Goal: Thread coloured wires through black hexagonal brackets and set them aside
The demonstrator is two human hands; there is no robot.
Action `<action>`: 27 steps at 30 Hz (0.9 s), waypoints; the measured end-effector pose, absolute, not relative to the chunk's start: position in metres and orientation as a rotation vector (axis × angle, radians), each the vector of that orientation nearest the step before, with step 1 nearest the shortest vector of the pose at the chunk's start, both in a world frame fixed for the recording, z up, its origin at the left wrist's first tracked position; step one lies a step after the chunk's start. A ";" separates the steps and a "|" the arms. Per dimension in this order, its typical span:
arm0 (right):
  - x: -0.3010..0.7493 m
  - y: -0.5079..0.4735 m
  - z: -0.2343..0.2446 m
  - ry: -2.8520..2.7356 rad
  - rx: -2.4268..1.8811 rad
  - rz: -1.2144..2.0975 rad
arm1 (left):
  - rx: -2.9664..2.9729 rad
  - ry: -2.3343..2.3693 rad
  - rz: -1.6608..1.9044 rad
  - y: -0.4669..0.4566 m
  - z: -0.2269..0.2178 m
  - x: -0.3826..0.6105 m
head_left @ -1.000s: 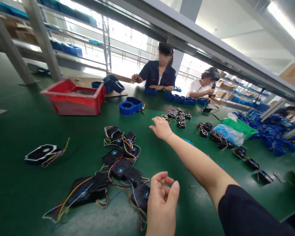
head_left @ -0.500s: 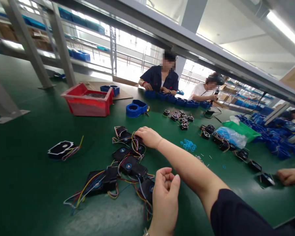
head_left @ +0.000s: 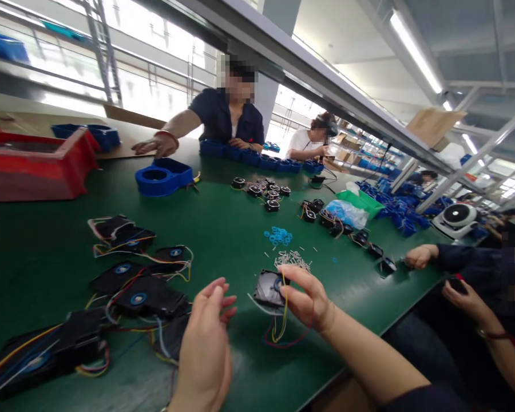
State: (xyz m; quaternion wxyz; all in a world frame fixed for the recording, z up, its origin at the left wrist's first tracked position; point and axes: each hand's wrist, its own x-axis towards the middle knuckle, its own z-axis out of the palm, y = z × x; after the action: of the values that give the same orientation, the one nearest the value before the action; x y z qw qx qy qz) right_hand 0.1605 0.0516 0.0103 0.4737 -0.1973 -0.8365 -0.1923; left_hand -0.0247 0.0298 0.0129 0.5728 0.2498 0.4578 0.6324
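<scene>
My right hand (head_left: 308,298) is closed round a black fan unit (head_left: 269,288) and holds it just above the green table (head_left: 223,223), its yellow, red and white wires (head_left: 283,335) hanging down. My left hand (head_left: 206,343) hovers beside it at lower centre, fingers loosely apart, with nothing in it. To the left lies a pile of several more black fan units (head_left: 141,294) with tangled coloured wires. Just beyond the held unit lie small metal pins (head_left: 292,260) and blue rings (head_left: 278,235).
A red bin (head_left: 34,163) stands at far left, a blue housing (head_left: 162,176) behind the pile. Small black motors (head_left: 262,190) and a plastic bag (head_left: 347,212) lie further back. Other people work across the table, and a person's hands (head_left: 420,256) are at right.
My right hand took a fan unit from the pile and drew it back toward me, to the right of my left hand. The camera swung right. The left hand's fingers opened up.
</scene>
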 end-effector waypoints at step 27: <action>0.179 0.013 0.009 -1.692 -1.372 1.008 | 0.884 0.873 0.630 0.020 0.015 -0.005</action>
State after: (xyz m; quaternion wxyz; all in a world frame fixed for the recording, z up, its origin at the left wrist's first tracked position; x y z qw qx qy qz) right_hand 0.1795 0.0130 0.0090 0.3621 -0.5328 -0.6572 0.3913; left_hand -0.0048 0.0202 0.0149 0.7671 0.4073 0.4018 0.2901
